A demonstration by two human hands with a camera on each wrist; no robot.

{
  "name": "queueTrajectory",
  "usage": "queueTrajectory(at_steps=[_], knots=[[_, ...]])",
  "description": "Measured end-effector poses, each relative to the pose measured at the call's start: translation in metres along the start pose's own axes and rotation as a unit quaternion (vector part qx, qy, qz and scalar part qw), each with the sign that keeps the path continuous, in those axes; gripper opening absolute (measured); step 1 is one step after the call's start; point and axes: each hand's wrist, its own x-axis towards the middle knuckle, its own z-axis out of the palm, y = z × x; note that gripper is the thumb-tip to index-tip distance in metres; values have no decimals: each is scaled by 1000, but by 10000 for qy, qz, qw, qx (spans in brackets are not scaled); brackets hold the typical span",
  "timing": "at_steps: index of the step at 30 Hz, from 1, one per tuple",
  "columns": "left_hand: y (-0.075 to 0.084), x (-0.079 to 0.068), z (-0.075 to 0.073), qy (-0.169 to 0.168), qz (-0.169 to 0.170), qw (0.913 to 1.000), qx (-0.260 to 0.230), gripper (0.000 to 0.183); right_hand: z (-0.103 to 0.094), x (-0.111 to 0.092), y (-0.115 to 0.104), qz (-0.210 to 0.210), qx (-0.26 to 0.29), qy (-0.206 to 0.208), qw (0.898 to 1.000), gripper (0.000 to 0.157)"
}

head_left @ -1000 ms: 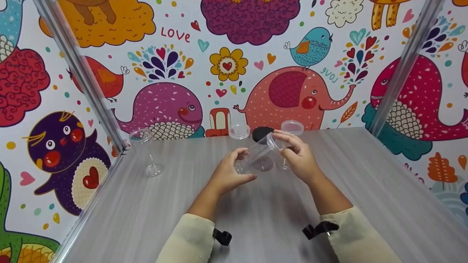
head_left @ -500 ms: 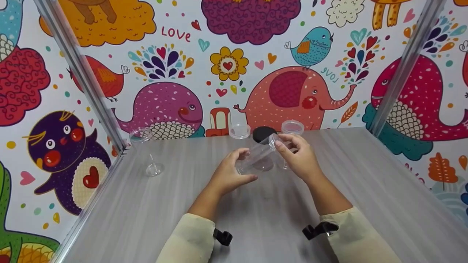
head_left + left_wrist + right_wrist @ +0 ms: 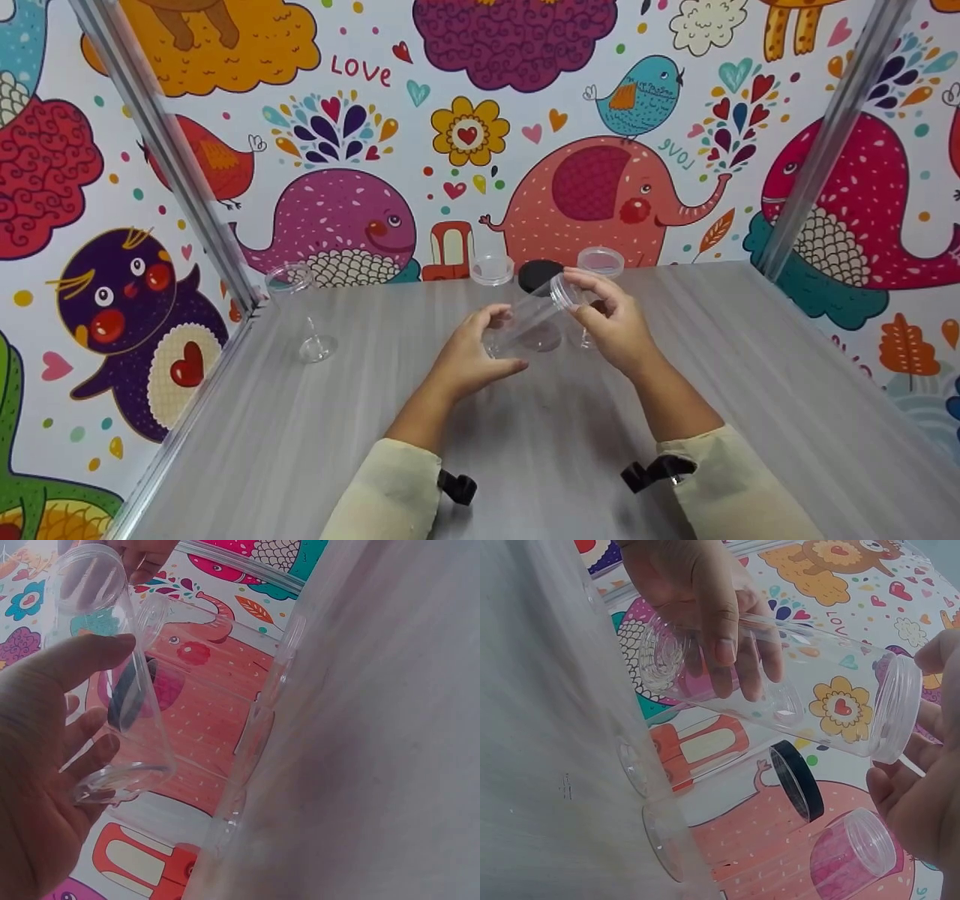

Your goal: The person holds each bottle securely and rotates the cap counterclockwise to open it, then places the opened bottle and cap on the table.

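Observation:
A clear plastic jar [image 3: 529,319] is held tilted above the table, its ridged, see-through lid end [image 3: 896,709] up and to the right. My left hand [image 3: 472,352] grips the jar near its base, thumb on one side and fingers on the other. At the upper end, my right hand [image 3: 616,322] holds the lid between thumb and fingers. The jar looks empty. Behind it stands a jar with a black lid [image 3: 541,277], partly hidden by the held jar. Another clear jar [image 3: 600,262] is partly covered by my right hand.
One more clear jar [image 3: 491,270] stands upright at the back, behind my left hand. A clear jar [image 3: 315,347] stands apart on the left of the grey table [image 3: 247,450]. A patterned wall [image 3: 465,202] and metal posts [image 3: 176,165] bound the table.
My right thumb and fingers have shifted on the lid, swinging over it and then back. The jar's upper end moved slightly. My left hand and the standing jars stayed put.

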Motion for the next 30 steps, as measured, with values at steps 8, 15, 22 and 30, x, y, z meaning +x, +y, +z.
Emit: queueTrajectory(at_steps=[8, 15, 22, 30], knots=[[-2, 1, 2, -20, 69, 10000, -19, 87, 0, -1, 1, -196, 293, -84, 9993, 46], [0, 1, 2, -17, 62, 10000, 7, 88, 1, -1, 1, -374, 86, 104, 9992, 46], [2, 0, 1, -56, 77, 10000, -27, 90, 0, 2, 2, 92, -674, 375, 9970, 44], [1, 0, 0, -33, 79, 9999, 56, 89, 1, 1, -2, 329, -744, 280, 9963, 44]])
